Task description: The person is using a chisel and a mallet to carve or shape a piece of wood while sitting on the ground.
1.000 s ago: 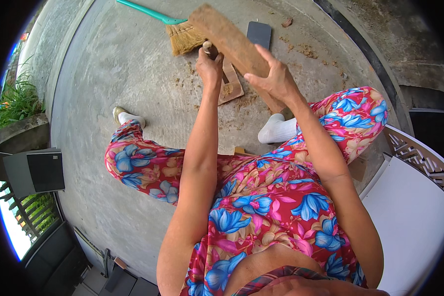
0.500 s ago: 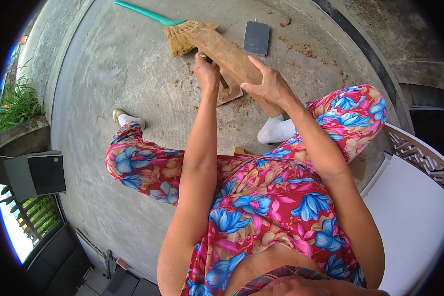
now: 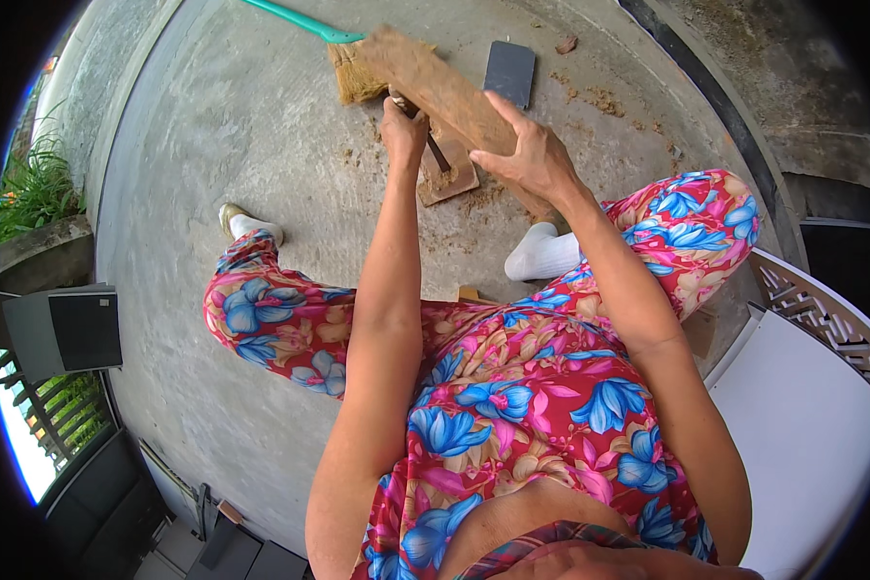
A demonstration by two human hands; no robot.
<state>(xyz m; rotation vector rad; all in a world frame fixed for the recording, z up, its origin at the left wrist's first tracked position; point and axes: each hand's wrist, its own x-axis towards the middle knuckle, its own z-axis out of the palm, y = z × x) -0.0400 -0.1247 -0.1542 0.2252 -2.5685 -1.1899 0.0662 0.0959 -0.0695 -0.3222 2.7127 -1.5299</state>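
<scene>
My left hand (image 3: 403, 133) is closed around a dark chisel-like tool (image 3: 437, 153). Its lower end rests on a flat, brownish block (image 3: 459, 181) on the floor, with crumbs about it. In my right hand (image 3: 539, 162) is a long, thick wooden plank (image 3: 445, 89), thumb and forefinger spread along its near side. The plank slants from far left to near right, above the block and just beyond my left hand. It hides part of the block and of the broom behind it.
A straw broom (image 3: 356, 79) with a green handle lies beyond the plank, beside a dark grey rectangular slab (image 3: 509, 72). Brown crumbs (image 3: 604, 100) are scattered on the concrete floor (image 3: 193, 164). My outstretched legs flank the work. A white panel (image 3: 802, 406) stands at right.
The plank has turned a little, showing more of its broad face, and its far end has shifted slightly left and away. Both hands keep their holds; the tool stays on the block.
</scene>
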